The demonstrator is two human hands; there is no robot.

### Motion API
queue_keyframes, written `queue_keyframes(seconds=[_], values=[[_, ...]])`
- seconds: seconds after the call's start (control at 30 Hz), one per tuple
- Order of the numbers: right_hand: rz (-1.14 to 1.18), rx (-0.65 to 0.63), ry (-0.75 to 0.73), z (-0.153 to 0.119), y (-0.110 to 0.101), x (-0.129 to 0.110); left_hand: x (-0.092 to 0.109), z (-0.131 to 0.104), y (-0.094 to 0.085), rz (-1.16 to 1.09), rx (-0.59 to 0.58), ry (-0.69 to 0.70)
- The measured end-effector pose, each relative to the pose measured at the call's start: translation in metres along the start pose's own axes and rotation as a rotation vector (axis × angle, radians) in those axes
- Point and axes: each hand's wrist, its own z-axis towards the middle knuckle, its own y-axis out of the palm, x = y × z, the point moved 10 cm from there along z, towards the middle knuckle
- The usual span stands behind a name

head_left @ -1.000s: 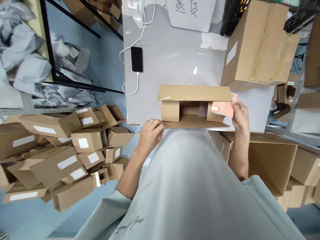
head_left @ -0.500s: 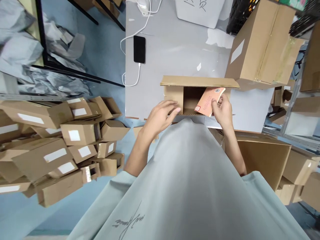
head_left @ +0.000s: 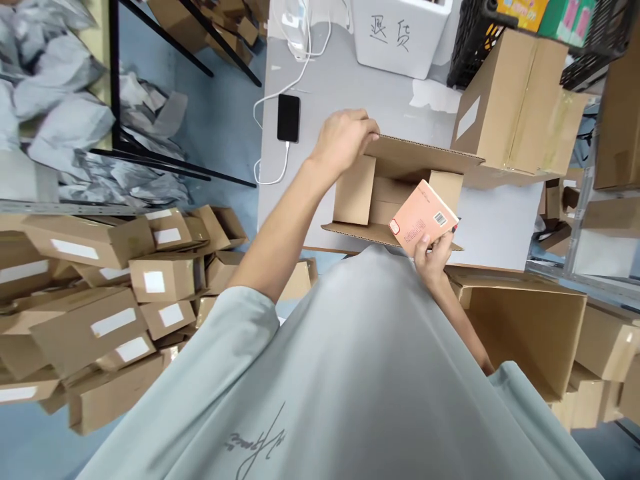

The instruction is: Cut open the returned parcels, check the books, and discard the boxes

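An open cardboard box (head_left: pixel 353 200) sits on the grey table in front of me, its flaps spread. My left hand (head_left: pixel 349 139) has its fingers closed on the far flap (head_left: pixel 425 152) at its left corner. In my right hand (head_left: pixel 434 257) is a pink-orange book (head_left: pixel 420 217) with a barcode and a small red-edged label, tilted above the box's right part. My right thumb lies on the cover; the other fingers are mostly behind the book. The book hides part of the box's inside.
A black phone (head_left: pixel 289 119) on a white cable lies at the table's left. Behind are a white bin (head_left: pixel 400 40) and a black crate (head_left: pixel 473 40). A tall carton (head_left: pixel 495 107) stands right. Boxes (head_left: pixel 95 327) are piled at left; a large open carton (head_left: pixel 525 333) is at lower right.
My left hand has gone from the box's near left side up to the far flap, which now leans back more. The book has turned and come nearer to me in my right hand.
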Motion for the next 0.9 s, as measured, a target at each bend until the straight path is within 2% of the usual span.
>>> queue_keyframes(seconds=[0.1,0.23,0.3,0.37,0.5,0.6,0.67,0.77,0.9], values=[[0.124,0.026,0.095,-0.011,0.006,0.017,-0.003,0.023,0.008,-0.024,0.004,0.018],[0.239,0.042,0.103,0.009,0.018,0.011,0.014,0.031,0.012,-0.007,0.002,0.064],[0.242,0.076,0.063,0.025,0.017,-0.002,0.028,0.02,0.009,-0.008,-0.035,0.09],[0.281,0.088,0.033,0.036,0.012,-0.016,0.044,-0.001,0.001,-0.034,-0.047,0.105],[0.438,0.103,0.073,0.046,-0.006,-0.034,0.071,-0.058,-0.028,-0.238,0.136,0.078],[0.553,0.074,0.114,0.053,-0.015,-0.043,0.076,-0.087,-0.016,-0.483,0.061,-0.031],[0.571,0.072,0.095,0.06,-0.024,-0.049,0.073,-0.096,-0.006,-0.534,0.006,-0.113],[0.483,0.093,0.002,0.071,-0.039,-0.061,0.07,-0.095,-0.001,-0.528,-0.018,-0.154],[0.275,0.026,-0.321,0.077,-0.048,-0.094,0.075,-0.09,-0.011,-0.543,0.03,-0.109]])
